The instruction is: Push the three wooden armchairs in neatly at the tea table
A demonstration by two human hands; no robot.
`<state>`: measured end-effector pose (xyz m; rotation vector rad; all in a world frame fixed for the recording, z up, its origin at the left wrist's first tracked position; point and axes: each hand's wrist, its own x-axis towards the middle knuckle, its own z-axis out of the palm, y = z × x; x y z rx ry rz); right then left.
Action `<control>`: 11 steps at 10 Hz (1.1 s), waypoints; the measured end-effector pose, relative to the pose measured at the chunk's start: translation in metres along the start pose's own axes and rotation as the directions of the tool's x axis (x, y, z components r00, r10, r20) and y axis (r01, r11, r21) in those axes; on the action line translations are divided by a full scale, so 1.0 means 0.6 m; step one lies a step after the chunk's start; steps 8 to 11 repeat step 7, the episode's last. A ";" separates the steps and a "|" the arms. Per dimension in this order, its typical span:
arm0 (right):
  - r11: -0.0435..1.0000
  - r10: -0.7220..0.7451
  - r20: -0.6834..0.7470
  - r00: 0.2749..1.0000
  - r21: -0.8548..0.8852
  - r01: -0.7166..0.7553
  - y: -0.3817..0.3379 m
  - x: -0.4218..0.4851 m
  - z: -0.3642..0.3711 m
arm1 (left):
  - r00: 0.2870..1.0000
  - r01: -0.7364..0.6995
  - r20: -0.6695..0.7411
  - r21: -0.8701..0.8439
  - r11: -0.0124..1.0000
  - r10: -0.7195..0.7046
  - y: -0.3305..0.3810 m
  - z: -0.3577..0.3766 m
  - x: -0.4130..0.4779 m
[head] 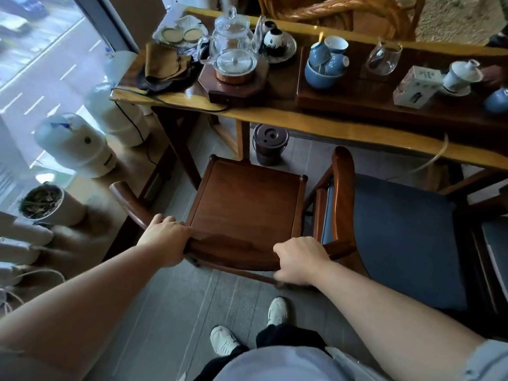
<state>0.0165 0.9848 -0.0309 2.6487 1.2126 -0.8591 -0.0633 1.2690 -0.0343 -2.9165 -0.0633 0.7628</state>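
Head camera looks down: the left hand point(165, 239) is clamped on the curved backrest of the wooden armchair point(247, 207), the right hand point(301, 261) grips the same rail, and beyond both hands the seat front reaches the tea table point(316, 127) edge.

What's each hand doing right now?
Left hand: closed on the back rail of the wooden armchair.
Right hand: closed on the same back rail, nearer the blue-cushioned chair.
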 end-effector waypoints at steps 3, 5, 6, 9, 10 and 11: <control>0.990 -0.129 0.025 0.991 0.055 0.127 0.036 -0.007 0.012 | 0.995 -0.034 0.099 0.025 0.999 0.031 0.023 -0.009 -0.013; 0.983 -0.094 -0.040 0.995 0.152 0.099 0.060 -0.008 -0.049 | 0.990 -0.118 0.064 -0.100 0.988 0.125 0.023 -0.087 -0.008; 0.994 -0.048 -0.148 0.988 0.094 0.063 0.077 0.003 -0.106 | 0.929 -0.184 -0.321 0.035 0.982 0.185 0.020 -0.142 0.010; 1.000 0.014 -0.329 0.944 -0.005 -0.017 0.084 -0.001 -0.173 | 0.881 -0.150 -0.431 0.134 0.979 0.194 0.013 -0.210 0.028; 1.000 0.014 -0.329 0.944 -0.005 -0.017 0.084 -0.001 -0.173 | 0.881 -0.150 -0.431 0.134 0.979 0.194 0.013 -0.210 0.028; 1.000 0.014 -0.329 0.944 -0.005 -0.017 0.084 -0.001 -0.173 | 0.881 -0.150 -0.431 0.134 0.979 0.194 0.013 -0.210 0.028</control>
